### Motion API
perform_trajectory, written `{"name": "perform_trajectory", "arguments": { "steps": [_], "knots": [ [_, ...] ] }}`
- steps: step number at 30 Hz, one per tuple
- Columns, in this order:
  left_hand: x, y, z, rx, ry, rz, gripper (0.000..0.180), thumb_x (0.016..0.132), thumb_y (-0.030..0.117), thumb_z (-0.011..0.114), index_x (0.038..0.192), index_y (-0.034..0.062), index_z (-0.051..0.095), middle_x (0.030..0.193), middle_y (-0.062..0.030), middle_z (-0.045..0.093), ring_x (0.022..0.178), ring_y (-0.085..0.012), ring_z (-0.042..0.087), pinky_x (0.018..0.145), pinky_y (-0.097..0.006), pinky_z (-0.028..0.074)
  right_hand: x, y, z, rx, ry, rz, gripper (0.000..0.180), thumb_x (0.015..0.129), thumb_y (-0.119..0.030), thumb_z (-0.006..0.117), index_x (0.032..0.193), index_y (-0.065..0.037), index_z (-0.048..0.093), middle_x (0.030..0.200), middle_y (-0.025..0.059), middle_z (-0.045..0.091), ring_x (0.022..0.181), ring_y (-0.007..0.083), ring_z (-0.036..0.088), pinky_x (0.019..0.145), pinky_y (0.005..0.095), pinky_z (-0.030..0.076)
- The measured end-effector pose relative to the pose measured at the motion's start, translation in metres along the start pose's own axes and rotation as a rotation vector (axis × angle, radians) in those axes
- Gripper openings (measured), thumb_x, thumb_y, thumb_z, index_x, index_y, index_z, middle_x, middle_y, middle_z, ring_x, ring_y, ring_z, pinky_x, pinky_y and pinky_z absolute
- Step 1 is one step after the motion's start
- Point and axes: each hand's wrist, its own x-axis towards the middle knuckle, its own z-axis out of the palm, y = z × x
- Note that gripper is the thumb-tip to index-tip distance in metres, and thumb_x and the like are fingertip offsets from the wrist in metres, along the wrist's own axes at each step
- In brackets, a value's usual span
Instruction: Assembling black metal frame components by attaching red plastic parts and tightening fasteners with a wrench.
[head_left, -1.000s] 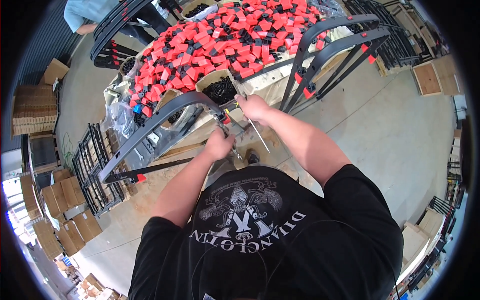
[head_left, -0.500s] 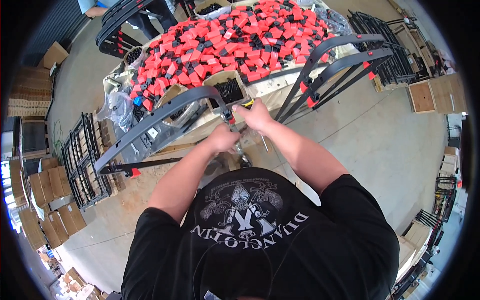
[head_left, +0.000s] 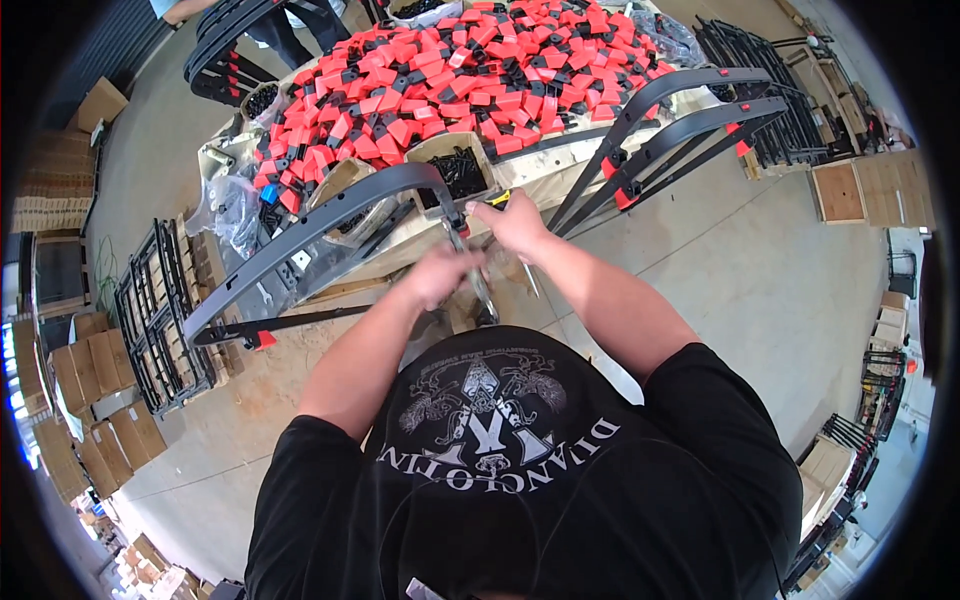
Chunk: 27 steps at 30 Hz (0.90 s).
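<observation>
My right hand (head_left: 518,224) is closed round a screwdriver (head_left: 533,280) whose thin shaft points down toward me; some yellow shows at the top of the grip. Its fingertips are close to the end of a dark curved frame (head_left: 330,218), which rises from the left. My left hand (head_left: 440,276) is just below that end, blurred, its fingers beside a long silvery metal piece (head_left: 480,285). Whether the left fingers grip this piece cannot be made out. A red fitting (head_left: 264,340) is on the frame's lower left bar.
Red and black plastic parts (head_left: 440,85) are heaped on the table ahead. A box of black bolts (head_left: 455,170) stands at its near edge. Another dark frame (head_left: 640,140) leans at the right. A wrench (head_left: 265,293) lies at the left. A person (head_left: 300,30) stands beyond the table.
My left hand has shifted slightly and is now blurred beside the silvery piece. The right hand stays almost in place with the screwdriver. The person beyond the table has moved a little.
</observation>
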Motion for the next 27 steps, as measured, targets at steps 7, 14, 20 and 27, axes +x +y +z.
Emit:
{"name": "perform_trajectory", "arguments": {
  "steps": [7, 14, 20, 27],
  "knots": [
    [0.004, 0.027, 0.003, 0.117, 0.123, -0.182, 0.032, 0.088, 0.020, 0.065, 0.103, -0.0079, 0.066, 0.089, -0.0145, 0.073, 0.081, -0.0250, 0.072, 0.074, -0.041, 0.057, 0.012, 0.006, -0.006, -0.022, 0.017, -0.008, 0.081, 0.080, -0.048, 0.084, 0.115, 0.018, 0.054, 0.103, 0.0286, 0.068, 0.094, 0.0293, 0.067, 0.081, 0.0398, 0.054],
    [0.014, -0.003, 0.013, 0.935, 0.445, -0.001, 0.020, 0.087, 0.017, 0.063, 0.081, -0.0013, 0.070, 0.076, -0.0146, 0.071, 0.068, -0.0254, 0.070, 0.064, -0.038, 0.055, 0.007, -0.003, -0.005, 0.013, -0.002, -0.001, 0.079, 0.079, -0.043, 0.085, 0.117, 0.018, 0.053, 0.105, 0.0313, 0.069, 0.097, 0.0374, 0.071, 0.083, 0.0419, 0.055],
    [-0.008, 0.022, 0.020, 0.333, 0.309, -0.042, 0.030, 0.086, 0.022, 0.066, 0.087, -0.0073, 0.064, 0.081, -0.0203, 0.071, 0.069, -0.0335, 0.069, 0.067, -0.042, 0.057, 0.001, -0.009, -0.006, -0.063, 0.007, 0.028, 0.080, 0.080, -0.046, 0.085, 0.115, 0.019, 0.053, 0.102, 0.0294, 0.068, 0.094, 0.0303, 0.068, 0.081, 0.0399, 0.054],
    [-0.003, 0.020, 0.025, 0.305, 0.345, -0.110, 0.028, 0.087, 0.022, 0.065, 0.091, -0.0047, 0.063, 0.089, -0.0246, 0.070, 0.080, -0.0377, 0.069, 0.075, -0.047, 0.056, 0.010, 0.010, -0.006, 0.032, 0.018, 0.004, 0.079, 0.078, -0.044, 0.085, 0.117, 0.017, 0.053, 0.106, 0.0304, 0.069, 0.097, 0.0365, 0.071, 0.083, 0.0421, 0.055]
  ]
}}
